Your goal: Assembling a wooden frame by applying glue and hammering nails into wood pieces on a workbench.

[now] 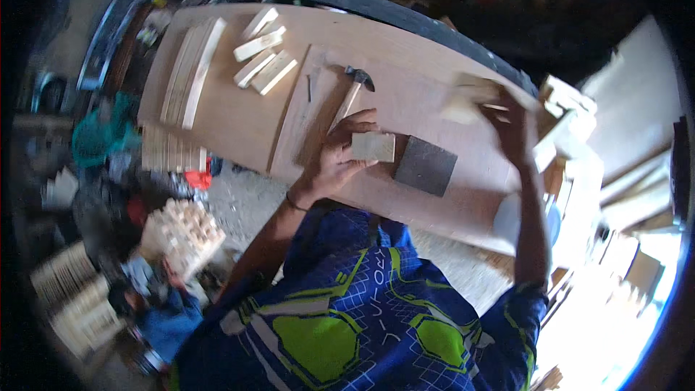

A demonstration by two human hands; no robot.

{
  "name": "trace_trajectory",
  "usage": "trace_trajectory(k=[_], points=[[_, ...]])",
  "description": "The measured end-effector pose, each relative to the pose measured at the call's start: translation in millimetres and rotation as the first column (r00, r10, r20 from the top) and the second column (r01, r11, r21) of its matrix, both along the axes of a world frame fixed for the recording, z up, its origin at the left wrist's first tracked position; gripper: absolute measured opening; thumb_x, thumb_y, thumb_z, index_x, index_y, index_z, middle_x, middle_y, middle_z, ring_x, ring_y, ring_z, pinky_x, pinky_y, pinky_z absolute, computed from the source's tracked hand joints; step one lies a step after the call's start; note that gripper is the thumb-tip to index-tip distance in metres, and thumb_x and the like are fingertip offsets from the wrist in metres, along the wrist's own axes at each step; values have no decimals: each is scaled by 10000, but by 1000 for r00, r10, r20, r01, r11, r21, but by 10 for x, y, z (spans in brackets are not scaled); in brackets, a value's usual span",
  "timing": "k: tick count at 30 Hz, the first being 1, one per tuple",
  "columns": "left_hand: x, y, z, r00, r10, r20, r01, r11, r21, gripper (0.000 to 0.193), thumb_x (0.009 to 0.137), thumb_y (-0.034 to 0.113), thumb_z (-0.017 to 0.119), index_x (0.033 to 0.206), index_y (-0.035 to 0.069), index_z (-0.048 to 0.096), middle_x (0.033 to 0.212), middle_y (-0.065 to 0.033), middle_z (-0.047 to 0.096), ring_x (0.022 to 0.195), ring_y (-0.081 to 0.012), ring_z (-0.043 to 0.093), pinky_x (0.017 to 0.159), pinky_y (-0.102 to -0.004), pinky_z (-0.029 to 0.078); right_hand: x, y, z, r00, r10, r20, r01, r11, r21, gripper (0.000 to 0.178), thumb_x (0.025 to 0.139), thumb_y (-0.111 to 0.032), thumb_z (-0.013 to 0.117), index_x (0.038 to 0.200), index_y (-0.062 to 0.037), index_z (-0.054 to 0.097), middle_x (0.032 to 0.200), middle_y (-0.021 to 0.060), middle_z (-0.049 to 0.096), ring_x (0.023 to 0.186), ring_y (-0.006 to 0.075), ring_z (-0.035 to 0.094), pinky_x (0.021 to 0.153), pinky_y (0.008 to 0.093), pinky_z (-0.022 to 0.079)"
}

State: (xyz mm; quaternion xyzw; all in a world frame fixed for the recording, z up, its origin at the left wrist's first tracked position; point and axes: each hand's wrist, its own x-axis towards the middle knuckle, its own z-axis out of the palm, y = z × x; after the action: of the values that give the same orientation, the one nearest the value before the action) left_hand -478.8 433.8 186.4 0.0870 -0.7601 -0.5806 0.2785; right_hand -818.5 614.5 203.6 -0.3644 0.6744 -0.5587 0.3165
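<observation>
My left hand [339, 158] is closed around a small rectangular wooden block [373, 147], pinching it between thumb and fingers above the workbench [239, 130]. A dark grey square piece [426, 165], rough like sandpaper, lies just right of that block. Farther right, my right hand [510, 124] is smeared by motion. At its fingertips is a pale wooden block [463, 107], blurred along with the hand, which appears to grip it. Beyond my left hand lies a claw hammer [356, 81], its handle partly hidden by the fingers. A flat board [289, 130] carries a thin nail-like piece [310, 88].
Several short wood pieces [259, 46] and a row of long strips [190, 72] lie on the bench's left. Cut timber [568, 101] is piled at the right end, near a whitish round container [510, 217]. Stacked blocks [184, 235] stand on the cluttered floor at left.
</observation>
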Motion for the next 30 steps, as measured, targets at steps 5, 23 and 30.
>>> trace_trajectory(k=[5, 23, 30], points=[[123, -89, -553, 999, -7, 48, 10, 999, -51, 645, 828, 53, 760, 1418, 47, 498, 1605, -166, 275, 1475, -302, 293, 1137, -394, 381, 1556, -524, -147, 979, 130, -157, -123, 991, 53, 367, 945, -90, 656, 1302, -45, 582, 1261, 96, 631, 1088, 220, 649, 944, 363, 536], [-1012, 1710, -722, 986, 15, 165, 65, 883, -465, 906, 854, 133, 756, 1513, -36, 158, 1382, -292, 399, 1275, -445, 433, 1078, -474, 365, 1477, 1293, -702, 958, -256, -128, 254, 967, -29, 536, 1075, -314, 357, 1523, -23, 321, 1484, 225, 416, 1402, 347, 377, 1158, 409, 289], [-1359, 2293, -1597, 985, 56, 165, -19, 976, -218, 727, 839, 149, 782, 1389, -19, 337, 1314, -232, 480, 1205, -384, 500, 1050, -481, 395, 1053, 2206, -752, 788, -366, -496, 478, 870, 117, 445, 974, -195, 561, 1378, -22, 492, 1335, 239, 529, 1261, 413, 482, 1081, 445, 391]])
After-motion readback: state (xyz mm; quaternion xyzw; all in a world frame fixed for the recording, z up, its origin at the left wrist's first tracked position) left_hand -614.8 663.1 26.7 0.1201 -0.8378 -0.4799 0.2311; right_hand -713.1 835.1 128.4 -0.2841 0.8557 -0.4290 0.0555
